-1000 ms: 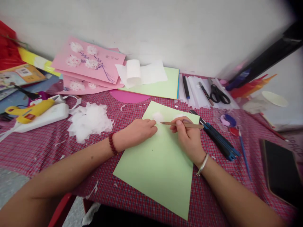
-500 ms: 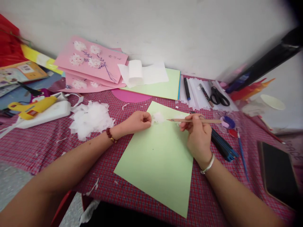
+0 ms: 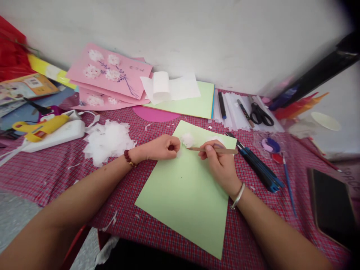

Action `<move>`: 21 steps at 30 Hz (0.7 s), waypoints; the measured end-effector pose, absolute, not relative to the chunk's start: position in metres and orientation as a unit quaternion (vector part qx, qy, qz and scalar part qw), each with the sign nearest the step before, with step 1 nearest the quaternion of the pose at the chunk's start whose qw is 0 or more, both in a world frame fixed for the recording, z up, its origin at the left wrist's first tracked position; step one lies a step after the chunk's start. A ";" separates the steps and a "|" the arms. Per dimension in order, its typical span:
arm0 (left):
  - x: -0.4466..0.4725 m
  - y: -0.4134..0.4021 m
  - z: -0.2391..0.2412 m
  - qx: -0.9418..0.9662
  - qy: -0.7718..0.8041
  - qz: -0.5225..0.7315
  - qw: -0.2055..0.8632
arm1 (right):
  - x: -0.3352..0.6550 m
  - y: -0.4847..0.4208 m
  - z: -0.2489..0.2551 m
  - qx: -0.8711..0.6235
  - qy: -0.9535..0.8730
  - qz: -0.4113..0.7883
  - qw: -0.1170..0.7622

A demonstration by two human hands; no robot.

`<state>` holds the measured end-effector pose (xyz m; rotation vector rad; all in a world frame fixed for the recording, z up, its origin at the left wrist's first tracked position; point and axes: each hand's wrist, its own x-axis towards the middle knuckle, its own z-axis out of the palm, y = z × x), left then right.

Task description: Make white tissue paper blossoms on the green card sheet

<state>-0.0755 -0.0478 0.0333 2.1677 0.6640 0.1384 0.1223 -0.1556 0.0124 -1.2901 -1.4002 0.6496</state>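
Note:
My right hand [image 3: 221, 163] grips a wooden pencil [image 3: 197, 149] held nearly level above the light green sheet of paper [image 3: 180, 202]. The pencil's point is at the lower edge of a small white tissue-paper tuft [image 3: 187, 140] near the top left of the sheet. Just left of this tuft, my left hand [image 3: 165, 147] has thumb and forefinger pinched together; a pale scrap seems to show under the fingertips, too small to make out. Another white tuft [image 3: 216, 139] lies behind my right hand, partly hidden by it.
To the left are a tissue pile [image 3: 108, 142], a yellow glue gun [image 3: 42, 129] and a white power strip [image 3: 59, 138]. Pink flower cards [image 3: 112, 77] and a paper roll [image 3: 161, 85] lie by the wall. At right are scissors [image 3: 261, 114], blue-black pens [image 3: 258, 168] and a phone [image 3: 330, 206].
My right hand has moved left with the pencil, bringing its point to the white tuft. My left hand has stayed almost in place beside it.

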 end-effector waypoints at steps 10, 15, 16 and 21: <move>-0.080 -0.047 0.038 0.846 0.274 0.041 0.455 | 0.126 -0.150 0.009 -0.586 -0.561 0.235 0.535; -0.076 -0.049 0.043 0.854 0.261 0.064 0.445 | 0.133 -0.145 0.008 -0.587 -0.468 0.304 0.587; -0.073 -0.050 0.044 0.859 0.269 0.080 0.428 | 0.135 -0.144 0.007 -0.582 -0.447 0.320 0.599; -0.052 -0.054 0.040 0.886 0.327 0.129 0.302 | 0.142 -0.144 0.008 -0.556 -0.393 0.342 0.648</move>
